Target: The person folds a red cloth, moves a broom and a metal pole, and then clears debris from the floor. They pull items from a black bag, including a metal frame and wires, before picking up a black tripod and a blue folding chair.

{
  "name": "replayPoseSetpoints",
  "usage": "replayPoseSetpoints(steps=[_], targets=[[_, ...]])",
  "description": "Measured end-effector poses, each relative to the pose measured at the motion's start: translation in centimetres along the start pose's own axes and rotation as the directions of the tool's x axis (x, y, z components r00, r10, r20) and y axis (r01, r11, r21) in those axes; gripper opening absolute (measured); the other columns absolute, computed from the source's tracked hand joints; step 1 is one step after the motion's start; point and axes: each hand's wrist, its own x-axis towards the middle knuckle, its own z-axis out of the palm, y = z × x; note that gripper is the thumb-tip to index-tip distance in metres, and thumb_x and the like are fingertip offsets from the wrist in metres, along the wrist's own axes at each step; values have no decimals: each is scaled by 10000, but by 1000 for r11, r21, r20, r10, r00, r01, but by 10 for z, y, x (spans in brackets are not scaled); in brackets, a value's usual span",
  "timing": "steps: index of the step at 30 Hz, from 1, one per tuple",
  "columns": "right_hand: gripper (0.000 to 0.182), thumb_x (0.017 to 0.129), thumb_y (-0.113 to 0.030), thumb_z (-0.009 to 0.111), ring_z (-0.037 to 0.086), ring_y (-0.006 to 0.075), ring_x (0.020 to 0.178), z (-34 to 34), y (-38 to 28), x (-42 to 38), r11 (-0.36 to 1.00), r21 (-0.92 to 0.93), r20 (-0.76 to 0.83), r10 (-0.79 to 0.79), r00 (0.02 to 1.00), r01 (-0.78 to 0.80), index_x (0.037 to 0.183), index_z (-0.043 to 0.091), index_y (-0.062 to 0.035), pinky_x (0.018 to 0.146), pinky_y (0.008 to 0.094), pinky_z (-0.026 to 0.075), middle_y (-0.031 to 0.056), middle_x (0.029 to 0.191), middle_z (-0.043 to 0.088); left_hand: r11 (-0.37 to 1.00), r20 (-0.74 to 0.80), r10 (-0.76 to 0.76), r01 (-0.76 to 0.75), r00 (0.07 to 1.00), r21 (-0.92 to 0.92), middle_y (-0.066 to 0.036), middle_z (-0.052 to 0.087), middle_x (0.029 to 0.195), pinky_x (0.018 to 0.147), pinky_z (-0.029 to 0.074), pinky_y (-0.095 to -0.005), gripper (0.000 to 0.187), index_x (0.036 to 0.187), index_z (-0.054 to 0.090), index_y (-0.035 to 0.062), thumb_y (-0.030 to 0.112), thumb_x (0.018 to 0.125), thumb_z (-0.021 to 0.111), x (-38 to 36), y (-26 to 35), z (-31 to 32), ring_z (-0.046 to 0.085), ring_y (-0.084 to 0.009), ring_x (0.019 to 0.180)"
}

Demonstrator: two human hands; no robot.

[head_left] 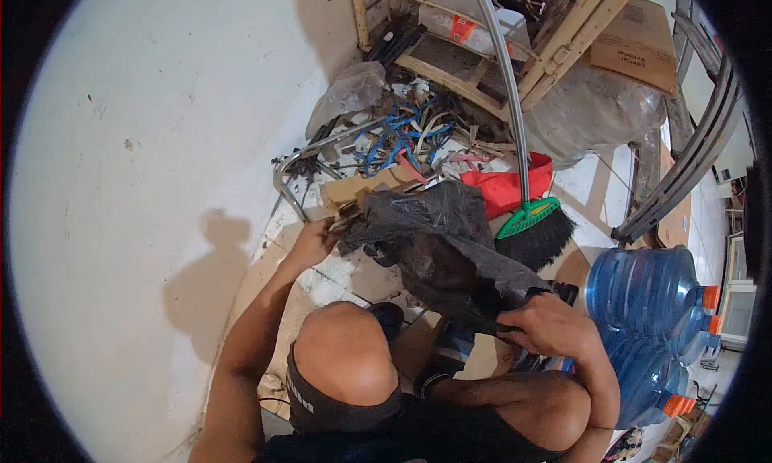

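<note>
A black plastic bag point(450, 230) is stretched out in front of my knees, its mouth facing me and its inside dark. My right hand point(555, 326) pinches the near right edge of this bag. At the bag's left side, my left hand point(312, 244) has its fingers curled around something small and dirty that I cannot make out. Just beyond that hand lies a piece of brown cardboard point(358, 188) on the littered floor. A red bag or cloth point(511, 181) rests behind the black bag, beside a broom point(535, 230) with a green head and black bristles.
Blue strapping scraps point(410, 133) and debris lie heaped at the back. A bent metal tube frame point(301, 161) stands by the white wall point(145, 141). Large blue water bottles point(643, 286) are stacked at right. A wooden frame point(555, 53) and a cardboard box point(635, 45) are farther back.
</note>
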Motion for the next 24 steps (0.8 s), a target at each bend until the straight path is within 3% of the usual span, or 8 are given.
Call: replayPoseSetpoints(steps=[2, 5, 7, 11, 17, 21, 23, 24], targets=[[160, 788, -198, 609, 583, 382, 719, 5, 2, -3, 1000, -18, -53, -5, 999, 4, 834, 596, -46, 631, 459, 444, 192, 667, 570, 997, -161, 59, -52, 985, 51, -242, 585, 730, 623, 446, -412, 337, 900, 583, -35, 301, 880, 559, -19, -12, 3, 612, -331, 691], [165, 805, -204, 600, 583, 387, 732, 5, 5, -6, 998, 51, 18, 42, 999, -43, 830, 599, -40, 632, 458, 445, 194, 690, 581, 989, -380, -127, 148, 916, 27, -226, 584, 701, 577, 437, -386, 269, 879, 584, -33, 235, 870, 574, -56, 18, -17, 598, -312, 642], [181, 812, -221, 595, 589, 376, 708, 8, 9, -6, 1000, 23, -44, 3, 999, -2, 802, 591, -40, 610, 457, 444, 187, 672, 583, 994, -482, -111, 107, 869, -36, -196, 543, 623, 519, 408, -361, 270, 835, 574, -42, 225, 878, 565, -83, 22, -25, 535, -237, 546], [186, 822, -228, 588, 582, 380, 738, 3, 9, -5, 999, 37, -14, 16, 1000, -16, 837, 605, -44, 630, 458, 441, 194, 687, 578, 955, -468, -295, 278, 833, -108, -110, 424, 538, 453, 323, -318, 327, 746, 527, -44, 246, 896, 549, -141, 28, -36, 384, -124, 514], [195, 820, -240, 594, 574, 393, 712, 0, 14, 2, 998, 52, -51, -20, 998, 23, 810, 597, -46, 623, 466, 446, 209, 665, 572, 904, -534, -360, 427, 765, 2, -87, 396, 487, 429, 272, -322, 302, 733, 527, -24, 233, 888, 565, -196, 47, -64, 364, -128, 468], [179, 821, -225, 591, 569, 399, 708, 0, 18, 5, 994, 101, -91, -21, 996, 30, 819, 606, -47, 618, 465, 443, 203, 679, 578, 921, -595, -275, 384, 755, 61, -125, 441, 477, 427, 327, -337, 284, 738, 525, -7, 232, 884, 568, -214, 36, -49, 427, -182, 423], [171, 820, -217, 591, 566, 403, 705, -3, 17, 5, 995, 103, -87, -4, 996, 13, 822, 611, -47, 617, 466, 441, 203, 688, 580, 914, -536, -369, 401, 759, -62, -173, 500, 532, 445, 376, -371, 284, 742, 492, 0, 233, 876, 583, -228, 6, -24, 509, -287, 456], [167, 818, -213, 593, 566, 403, 709, -3, 17, 5, 995, 102, -82, 2, 997, 7, 822, 613, -47, 619, 466, 441, 205, 691, 579, 907, -539, -332, 418, 774, 42, -170, 504, 534, 444, 383, -363, 262, 753, 494, 2, 216, 879, 578, -228, 4, -16, 522, -292, 462]])
